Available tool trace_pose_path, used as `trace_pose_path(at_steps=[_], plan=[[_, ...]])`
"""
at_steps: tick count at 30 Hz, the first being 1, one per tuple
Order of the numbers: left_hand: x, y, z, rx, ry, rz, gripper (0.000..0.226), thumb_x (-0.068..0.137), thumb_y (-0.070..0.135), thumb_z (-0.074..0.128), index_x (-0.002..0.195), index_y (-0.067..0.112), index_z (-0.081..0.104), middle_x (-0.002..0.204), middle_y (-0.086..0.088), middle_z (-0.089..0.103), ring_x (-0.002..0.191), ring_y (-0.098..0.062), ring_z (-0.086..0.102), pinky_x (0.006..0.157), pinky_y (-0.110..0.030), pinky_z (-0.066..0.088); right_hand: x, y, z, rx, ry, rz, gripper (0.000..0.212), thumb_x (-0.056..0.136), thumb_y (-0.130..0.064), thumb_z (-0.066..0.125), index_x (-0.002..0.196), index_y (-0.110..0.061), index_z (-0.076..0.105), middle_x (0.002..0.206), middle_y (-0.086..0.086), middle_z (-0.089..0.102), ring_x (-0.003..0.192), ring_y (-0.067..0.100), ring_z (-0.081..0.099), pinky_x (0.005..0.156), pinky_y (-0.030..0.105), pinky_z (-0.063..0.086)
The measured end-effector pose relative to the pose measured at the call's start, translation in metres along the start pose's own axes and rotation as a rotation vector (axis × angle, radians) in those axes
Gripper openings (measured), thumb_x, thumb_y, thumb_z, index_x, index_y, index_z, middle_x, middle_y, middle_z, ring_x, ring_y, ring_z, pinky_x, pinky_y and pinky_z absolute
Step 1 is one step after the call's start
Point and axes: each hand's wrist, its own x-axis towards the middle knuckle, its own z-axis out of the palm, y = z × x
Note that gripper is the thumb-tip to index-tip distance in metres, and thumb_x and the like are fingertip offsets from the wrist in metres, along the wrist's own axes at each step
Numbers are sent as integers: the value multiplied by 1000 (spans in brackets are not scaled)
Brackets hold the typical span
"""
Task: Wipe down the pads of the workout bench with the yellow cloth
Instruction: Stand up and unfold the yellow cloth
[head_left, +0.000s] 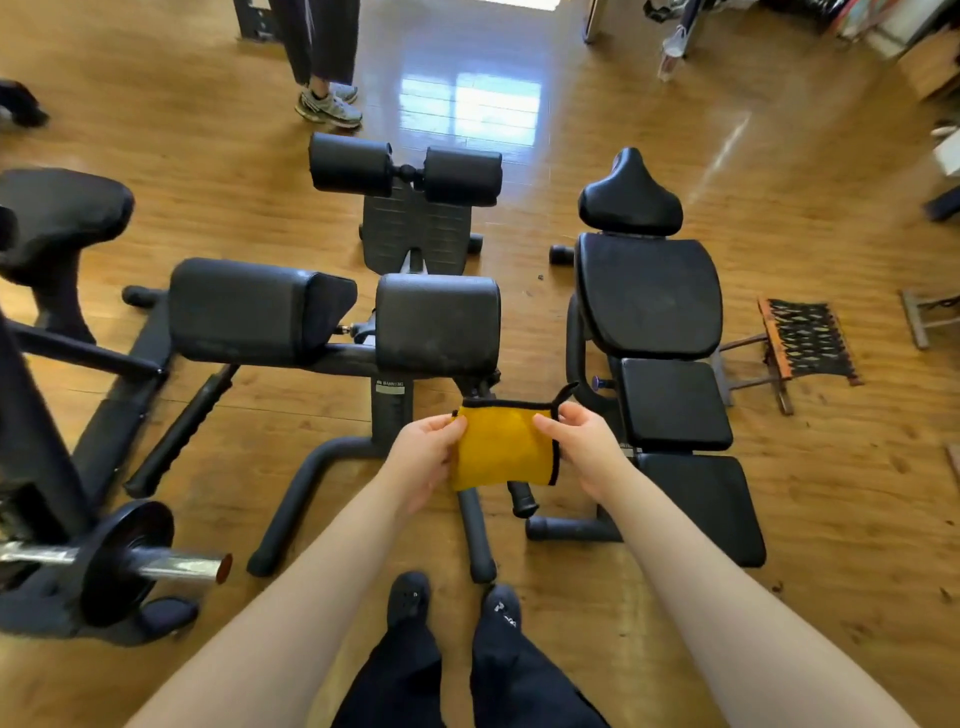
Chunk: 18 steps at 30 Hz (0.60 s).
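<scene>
Yellow cloth (501, 447) with black edging is held up in the air between both hands, out in front of the person and just above the near foot of the workout bench (389, 410). It's folded into a rough square. Its left edge is pinched by the left hand (423, 457), thumb on top and fingers curled behind, and its right edge is gripped by the right hand (584, 447) the same way, so both hands are closed on the fabric. No pad is being touched by it right now.

Two big rectangular hip pads are seen side by side on the bench, the left pad (254, 312) and the right pad (439, 325), both black and a bit dusty looking. Further back, a pair of roller pads (405, 169) is mounted over a ribbed foot plate (415, 234).

Just to the right, an adjustable bench (654, 332) with several black cushions is parked, well clear of the cloth. A barbell sleeve with a weight plate (127, 558) is seen at the lower left. A small folding stool (805, 338) is set on the wooden floor (831, 493) at the right. Another person's legs and sneakers (330, 106) are visible at the top.
</scene>
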Motion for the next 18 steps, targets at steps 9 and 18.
trace_pose_path(at_steps=[9, 18], plan=[[-10, 10, 2, 277, -49, 136, 20, 91, 26, 57, 104, 14, 65, 90, -2, 70, 90, -19, 66, 77, -31, 54, -2, -26, 15, -438, -259, -572, 44, 85, -8, 62, 126, -21, 53, 123, -7, 55, 120, 9, 47, 103, 26, 38], [-17, 20, 1, 24, 162, 64, 36, 95, 27, 49, 126, 8, 51, 93, -1, 61, 96, -21, 58, 84, -36, 49, -8, -24, 22, -367, -87, -722, 13, 79, -7, 68, 91, -10, 70, 91, -2, 62, 88, 12, 59, 76, 11, 48]])
